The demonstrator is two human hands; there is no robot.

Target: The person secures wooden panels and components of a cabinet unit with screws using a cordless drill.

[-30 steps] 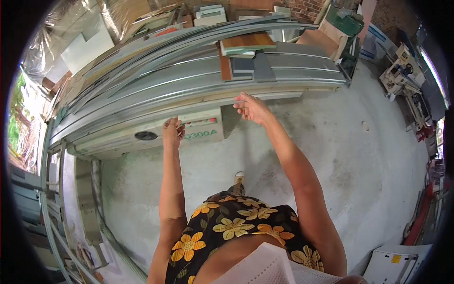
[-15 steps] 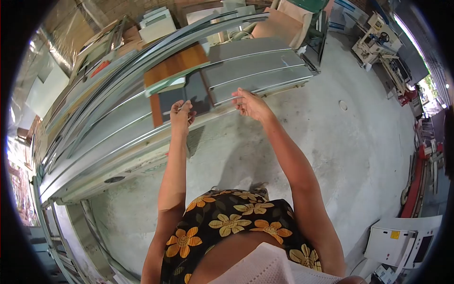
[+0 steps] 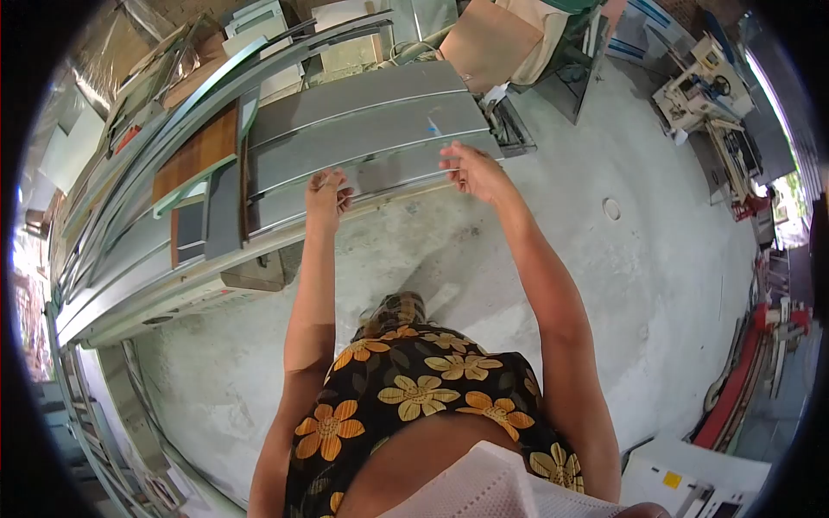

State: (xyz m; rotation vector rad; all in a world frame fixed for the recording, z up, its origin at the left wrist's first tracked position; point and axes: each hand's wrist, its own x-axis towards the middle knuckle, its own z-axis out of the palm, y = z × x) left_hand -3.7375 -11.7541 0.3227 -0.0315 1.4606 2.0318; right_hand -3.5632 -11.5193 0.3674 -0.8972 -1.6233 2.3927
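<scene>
My left hand (image 3: 327, 195) is raised over the front edge of the long bench of grey panels (image 3: 363, 136), its fingers curled into a pinch. To its right, my right hand (image 3: 477, 175) hovers by the bench's front edge with bent fingers drawn together. Whatever either hand may hold is too thin or small to make out. Left of my left hand, a dark grey board (image 3: 225, 207) and a wood-brown board (image 3: 200, 154) with a pale green edge lie on the bench.
Long metal strips (image 3: 285, 45) run along the back of the bench. A cardboard sheet (image 3: 475, 47) stands at its far end. Concrete floor (image 3: 553, 224) spreads to the right, with a beige machine (image 3: 704, 82) beyond and a white box-like unit (image 3: 691, 479) at lower right.
I have moved right along the bench, so the boards now lie farther left in view. Both hands keep a similar curled pose, still apart from each other.
</scene>
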